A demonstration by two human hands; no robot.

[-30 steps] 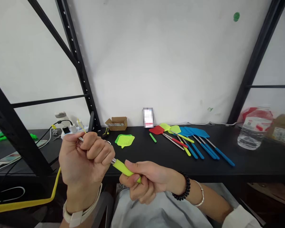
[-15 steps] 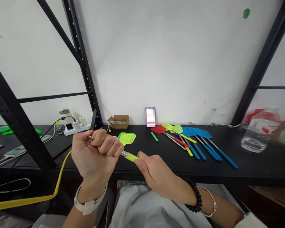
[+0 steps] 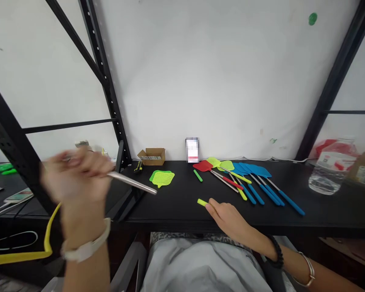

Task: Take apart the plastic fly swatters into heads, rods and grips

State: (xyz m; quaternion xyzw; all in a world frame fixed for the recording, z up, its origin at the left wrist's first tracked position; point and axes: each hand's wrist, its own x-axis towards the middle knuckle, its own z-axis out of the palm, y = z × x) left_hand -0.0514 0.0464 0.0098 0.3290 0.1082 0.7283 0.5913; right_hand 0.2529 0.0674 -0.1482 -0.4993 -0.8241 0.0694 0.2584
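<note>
My left hand, blurred by motion, is closed round a bare silver metal rod that sticks out to the right above the black table. My right hand is closed on a short yellow-green grip sleeve, whose end pokes out past my fingers just above the table's front. The rod and the sleeve are apart. Two yellow-green mesh swatter heads lie on the table between my hands and the wall.
A row of finished swatters in red, yellow-green and blue lies right of centre, with a loose green sleeve beside it. A small cardboard box stands by the wall, a water bottle far right, a power strip and cables left.
The yellow-green sleeve has come off the rod. My left hand swung left with the rod; my right hand dropped right toward the table with the sleeve.
</note>
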